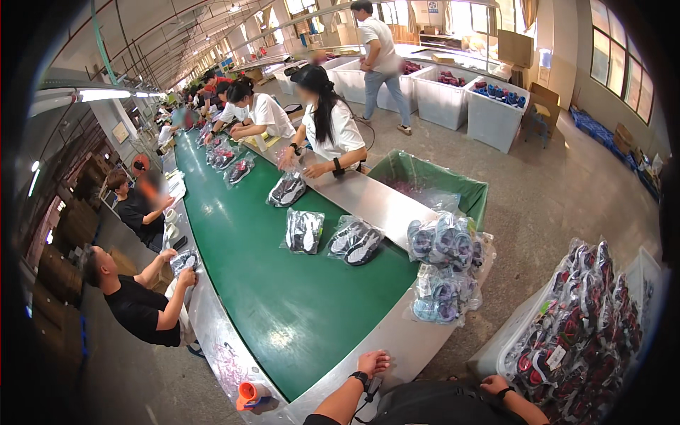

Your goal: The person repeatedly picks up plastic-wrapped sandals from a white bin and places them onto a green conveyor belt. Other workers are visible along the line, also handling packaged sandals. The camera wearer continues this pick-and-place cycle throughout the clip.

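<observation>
My left hand (374, 363) rests at the metal edge of the green conveyor belt (283, 304), empty, with its fingers loosely stretched. My right hand (494, 384) hangs low beside a bin of bagged shoes (567, 340), fingers loosely out and holding nothing that I can see. Ahead of my left hand, clear bags of blue-purple shoes (445, 294) are stacked on the metal ledge. On the belt lie a bagged pair of black-and-white shoes (356, 242) and a paler bagged pair (304, 231).
An orange cup-like container (251, 394) stands at the belt's near left corner. Across the belt a person in white (329, 134) handles bagged shoes (286, 189); at left, a person in black (145, 304) holds another. A green-lined bin (460, 185) stands beyond the ledge.
</observation>
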Motion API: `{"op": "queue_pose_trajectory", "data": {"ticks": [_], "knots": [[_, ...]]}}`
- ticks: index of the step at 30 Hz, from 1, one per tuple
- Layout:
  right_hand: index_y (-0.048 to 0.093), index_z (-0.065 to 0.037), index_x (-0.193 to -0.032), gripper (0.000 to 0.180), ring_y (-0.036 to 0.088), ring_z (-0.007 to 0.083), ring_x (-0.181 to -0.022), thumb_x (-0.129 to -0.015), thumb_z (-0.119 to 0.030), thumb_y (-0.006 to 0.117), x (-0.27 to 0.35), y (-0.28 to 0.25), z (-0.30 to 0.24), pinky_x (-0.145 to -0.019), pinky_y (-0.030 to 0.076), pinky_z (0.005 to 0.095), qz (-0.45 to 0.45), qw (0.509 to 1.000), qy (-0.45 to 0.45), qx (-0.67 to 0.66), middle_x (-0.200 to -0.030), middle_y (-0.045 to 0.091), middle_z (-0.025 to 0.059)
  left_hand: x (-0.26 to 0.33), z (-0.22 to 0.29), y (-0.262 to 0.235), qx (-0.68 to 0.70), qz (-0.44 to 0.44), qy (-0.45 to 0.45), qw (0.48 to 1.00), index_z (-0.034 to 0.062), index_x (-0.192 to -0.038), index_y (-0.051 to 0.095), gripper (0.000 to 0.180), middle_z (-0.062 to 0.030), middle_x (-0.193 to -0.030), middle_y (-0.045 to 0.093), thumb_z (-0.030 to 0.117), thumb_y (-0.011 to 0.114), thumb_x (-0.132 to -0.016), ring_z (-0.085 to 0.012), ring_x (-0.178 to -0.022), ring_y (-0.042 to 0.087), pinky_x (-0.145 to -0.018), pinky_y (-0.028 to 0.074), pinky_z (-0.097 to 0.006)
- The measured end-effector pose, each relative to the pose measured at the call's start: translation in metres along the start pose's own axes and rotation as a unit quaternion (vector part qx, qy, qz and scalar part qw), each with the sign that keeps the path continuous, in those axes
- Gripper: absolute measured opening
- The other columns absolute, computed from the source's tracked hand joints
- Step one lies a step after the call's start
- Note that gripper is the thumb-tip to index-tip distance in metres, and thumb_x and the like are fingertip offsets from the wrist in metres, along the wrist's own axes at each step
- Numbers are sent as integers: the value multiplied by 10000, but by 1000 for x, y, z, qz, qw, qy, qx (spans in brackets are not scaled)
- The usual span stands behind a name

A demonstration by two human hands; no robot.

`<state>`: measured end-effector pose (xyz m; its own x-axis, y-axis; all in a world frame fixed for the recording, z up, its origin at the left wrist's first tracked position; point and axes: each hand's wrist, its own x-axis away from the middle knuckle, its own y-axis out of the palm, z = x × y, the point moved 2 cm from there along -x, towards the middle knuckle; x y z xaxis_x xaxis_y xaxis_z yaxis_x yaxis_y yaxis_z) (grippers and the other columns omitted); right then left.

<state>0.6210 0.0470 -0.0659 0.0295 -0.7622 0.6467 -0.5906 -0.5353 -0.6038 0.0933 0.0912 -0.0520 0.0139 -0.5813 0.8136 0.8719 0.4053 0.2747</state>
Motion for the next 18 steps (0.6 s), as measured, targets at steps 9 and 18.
{"op": "queue_pose_trajectory", "data": {"ticks": [9, 18], "knots": [[784, -62, -1045, 396, 739, 281, -957, -776, -353, 793, -2, 9, 13, -905, 576, 387, 3, 1000, -7, -13, -991, 769, 142, 1, -1, 1, 5, 2, 1, 1000, 26, -1109, 639, 254, -122, -966, 766, 254, 620, -997, -218, -722, 750, -604, 619, -314], [782, -40, -1027, 373, 747, 223, -836, -818, -346, 819, -12, 13, 15, -789, 582, 348, 9, 998, -51, 24, -927, 779, 113, 0, -3, 0, 9, -1, 4, 1000, 44, -1106, 658, 263, -91, -956, 770, 285, 630, -1003, -195, -703, 747, -589, 603, -296]]}}
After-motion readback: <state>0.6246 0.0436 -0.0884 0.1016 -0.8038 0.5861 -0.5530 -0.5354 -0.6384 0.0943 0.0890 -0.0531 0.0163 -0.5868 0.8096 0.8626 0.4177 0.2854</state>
